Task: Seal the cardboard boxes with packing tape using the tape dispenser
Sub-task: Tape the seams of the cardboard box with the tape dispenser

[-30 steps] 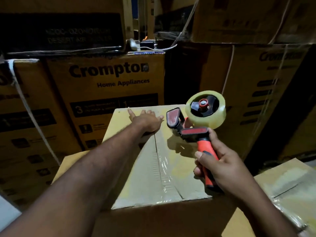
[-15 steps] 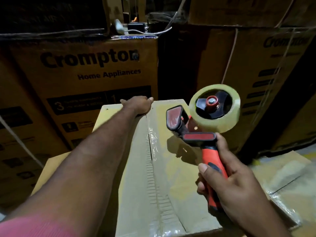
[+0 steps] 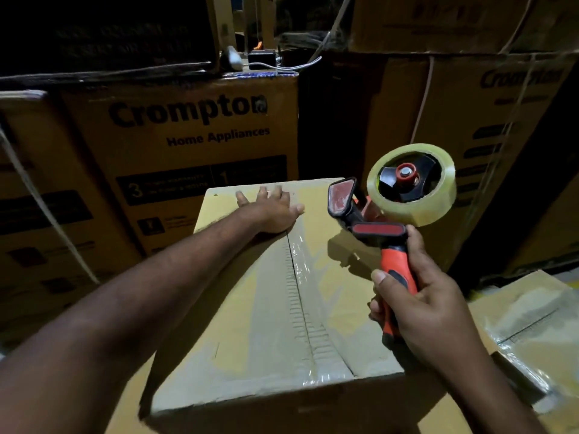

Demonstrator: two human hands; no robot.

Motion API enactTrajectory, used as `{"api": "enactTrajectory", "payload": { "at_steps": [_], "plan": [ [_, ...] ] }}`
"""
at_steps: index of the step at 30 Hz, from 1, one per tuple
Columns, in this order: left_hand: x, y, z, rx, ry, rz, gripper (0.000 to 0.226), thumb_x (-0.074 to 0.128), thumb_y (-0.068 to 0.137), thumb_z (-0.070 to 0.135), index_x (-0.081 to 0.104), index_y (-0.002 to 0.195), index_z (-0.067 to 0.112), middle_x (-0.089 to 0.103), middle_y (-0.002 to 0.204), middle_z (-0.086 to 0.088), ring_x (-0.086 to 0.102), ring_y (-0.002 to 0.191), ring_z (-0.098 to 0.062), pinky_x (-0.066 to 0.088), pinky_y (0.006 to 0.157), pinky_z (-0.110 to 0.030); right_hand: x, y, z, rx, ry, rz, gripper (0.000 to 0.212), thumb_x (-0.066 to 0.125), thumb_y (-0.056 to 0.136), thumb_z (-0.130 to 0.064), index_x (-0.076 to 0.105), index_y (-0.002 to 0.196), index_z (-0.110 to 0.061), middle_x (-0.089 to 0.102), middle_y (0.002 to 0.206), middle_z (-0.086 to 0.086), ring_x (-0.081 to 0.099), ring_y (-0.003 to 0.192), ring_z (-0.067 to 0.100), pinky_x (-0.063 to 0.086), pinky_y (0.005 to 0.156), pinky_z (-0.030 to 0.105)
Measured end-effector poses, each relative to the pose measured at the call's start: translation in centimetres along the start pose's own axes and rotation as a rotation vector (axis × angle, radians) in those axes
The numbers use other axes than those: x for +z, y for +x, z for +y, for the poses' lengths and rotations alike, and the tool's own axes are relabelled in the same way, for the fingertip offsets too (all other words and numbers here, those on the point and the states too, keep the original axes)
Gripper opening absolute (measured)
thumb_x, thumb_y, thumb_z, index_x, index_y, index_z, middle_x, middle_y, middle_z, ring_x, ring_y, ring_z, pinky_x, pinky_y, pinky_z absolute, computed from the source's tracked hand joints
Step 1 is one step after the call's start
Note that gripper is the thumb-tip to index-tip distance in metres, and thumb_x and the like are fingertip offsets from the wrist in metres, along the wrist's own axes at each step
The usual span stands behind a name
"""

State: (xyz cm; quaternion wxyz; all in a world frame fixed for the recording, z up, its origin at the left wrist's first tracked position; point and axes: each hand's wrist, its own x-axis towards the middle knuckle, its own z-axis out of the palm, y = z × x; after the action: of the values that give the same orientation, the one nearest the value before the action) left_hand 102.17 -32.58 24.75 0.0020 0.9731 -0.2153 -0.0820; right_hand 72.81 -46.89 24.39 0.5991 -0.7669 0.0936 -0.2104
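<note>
Presently: Left Hand Flat on Box Top, Dispenser Held at Right

1. Work item. A cardboard box [image 3: 250, 339] sits at frame centre with its top flaps shut. A strip of clear packing tape [image 3: 302, 277] runs along the centre seam from the near edge toward 12 o'clock.

2. Left hand [image 3: 272, 211]. It lies palm down at the 12 o'clock end of the box top, over the far end of the seam. The fingers are straight and spread and grasp nothing.

3. Right hand [image 3: 429, 311]. It sits at 3 o'clock of the box, fingers and thumb wrapped round the red-and-black handle of the tape dispenser [image 3: 385, 233]. The dispenser is held above the right flap and casts a shadow on it. The tape roll [image 3: 410, 211] sits at 1 o'clock of the handle on a black hub with a red centre.

4. Legible markings. The stacked carton [image 3: 188, 145] at 11 o'clock reads "Crompton" and "Home Appliances". Its black panel shows a large "3" and a "1"; the smaller print is too blurred to read. The carton [image 3: 501, 120] at 2 o'clock carries a blurred "Crompton" mark.

5. Adjacent item. A second taped box [image 3: 532, 324] lies at 4 o'clock.
</note>
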Motion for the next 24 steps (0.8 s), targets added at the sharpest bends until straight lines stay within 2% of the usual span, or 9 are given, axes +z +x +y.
{"api": "enactTrajectory", "payload": {
  "at_steps": [5,10,13,16,18,20,22,24],
  "plan": [
    [0.4,-11.6,2.6,0.155,0.086,-0.086,0.074,0.017,0.106,0.061,0.003,0.164,0.017,-0.005,0.171,-0.001,-0.006,0.158,-0.022,-0.009,0.117,-0.072,0.1,-0.3,0.0,-0.021,-0.021,0.002,0.078,0.063,0.097,-0.022,0.02,0.149,-0.06,0.068,0.069,0.003,0.071,0.068,0.028,0.059,0.055,0.046],
    [2.8,-24.6,5.6,0.201,0.123,-0.09,0.088,0.009,0.099,0.072,-0.002,0.163,0.011,-0.01,0.17,-0.007,-0.011,0.157,-0.023,-0.006,0.12,-0.066,0.2,-0.7,-0.3,-0.03,-0.058,0.016,0.077,0.062,0.098,-0.024,0.017,0.151,-0.058,0.069,0.069,0.009,0.071,0.067,0.027,0.06,0.055,0.048],
    [4.9,-26.9,6.5,0.14,0.097,0.053,0.093,-0.001,0.095,0.073,0.006,0.162,0.01,0.001,0.171,-0.011,-0.004,0.157,-0.025,0.0,0.121,-0.064,0.5,-1.2,-0.5,-0.043,-0.086,0.017,0.077,0.062,0.098,-0.024,0.017,0.152,-0.054,0.07,0.074,0.007,0.072,0.068,0.024,0.061,0.06,0.051],
    [5.7,-27.2,6.1,0.162,0.109,0.216,0.096,-0.01,0.092,0.068,0.031,0.156,0.009,0.028,0.165,-0.014,0.02,0.154,-0.029,0.017,0.12,-0.059,0.7,-1.5,-0.6,-0.038,-0.101,0.025,0.077,0.062,0.097,-0.024,0.017,0.153,-0.053,0.071,0.078,0.004,0.073,0.069,0.023,0.061,0.066,0.054],
    [6.2,-27.3,5.3,0.272,0.143,0.329,0.092,-0.005,0.1,0.063,0.058,0.137,0.007,0.057,0.144,-0.017,0.049,0.136,-0.031,0.041,0.109,-0.05,0.9,-1.6,-0.7,-0.025,-0.103,0.025,0.077,0.063,0.097,-0.024,0.017,0.153,-0.051,0.072,0.08,0.003,0.073,0.069,0.023,0.061,0.068,0.055],
    [6.7,-27.0,4.1,0.407,0.175,0.491,0.084,0.006,0.107,0.057,0.075,0.111,0.008,0.074,0.114,-0.014,0.068,0.109,-0.029,0.056,0.088,-0.04,1.2,-1.7,-1.1,-0.005,-0.076,0.006,0.078,0.062,0.097,-0.023,0.017,0.154,-0.049,0.072,0.081,0.003,0.073,0.07,0.024,0.061,0.069,0.055],
    [6.9,-26.4,2.4,0.5,0.177,0.617,0.077,0.015,0.108,0.055,0.078,0.097,0.011,0.077,0.102,-0.011,0.072,0.098,-0.027,0.059,0.079,-0.037,1.8,-2.1,-1.6,0.019,-0.045,-0.026,0.078,0.061,0.098,-0.021,0.015,0.156,-0.047,0.071,0.081,0.003,0.073,0.07,0.024,0.061,0.068,0.052],
    [6.6,-26.2,0.5,0.587,0.13,0.68,0.069,0.023,0.109,0.051,0.077,0.094,0.013,0.078,0.1,-0.007,0.073,0.098,-0.024,0.06,0.078,-0.037,2.6,-2.7,-2.2,0.042,0.01,-0.055,0.079,0.06,0.098,-0.018,0.014,0.157,-0.044,0.067,0.087,0.005,0.07,0.066,0.021,0.061,0.068,0.05]
  ]
}}
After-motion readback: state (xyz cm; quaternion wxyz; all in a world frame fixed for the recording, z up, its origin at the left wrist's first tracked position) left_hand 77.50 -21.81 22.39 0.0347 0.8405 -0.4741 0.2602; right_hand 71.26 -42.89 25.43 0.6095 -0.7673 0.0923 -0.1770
